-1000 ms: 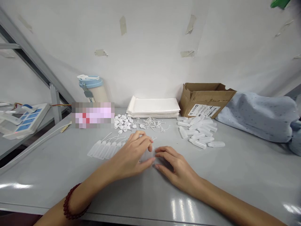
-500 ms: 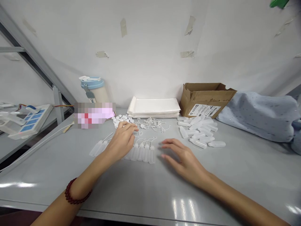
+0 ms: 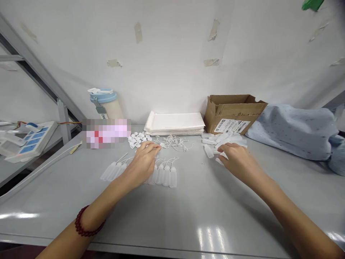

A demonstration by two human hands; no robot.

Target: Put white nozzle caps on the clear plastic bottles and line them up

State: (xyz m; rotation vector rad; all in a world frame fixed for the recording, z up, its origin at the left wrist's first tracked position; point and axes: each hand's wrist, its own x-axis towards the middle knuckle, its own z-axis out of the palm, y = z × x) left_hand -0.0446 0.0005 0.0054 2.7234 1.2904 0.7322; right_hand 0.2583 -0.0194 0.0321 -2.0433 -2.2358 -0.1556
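On the grey desk (image 3: 194, 216), the right hand's (image 3: 241, 162) fingers bend, partly open, at loose bottles (image 3: 208, 151); the left hand's (image 3: 145, 158) are bunched near white tubes (image 3: 172, 141). Any grip I cannot tell. Bottles look light, soft, slippery, best taken mid-body. Capped bottles (image 3: 173, 178) point necks roughly wallward, lengthwise.

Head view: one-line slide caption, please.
Left hand over a row of corded bottles, right hand at a pile of loose bottles.
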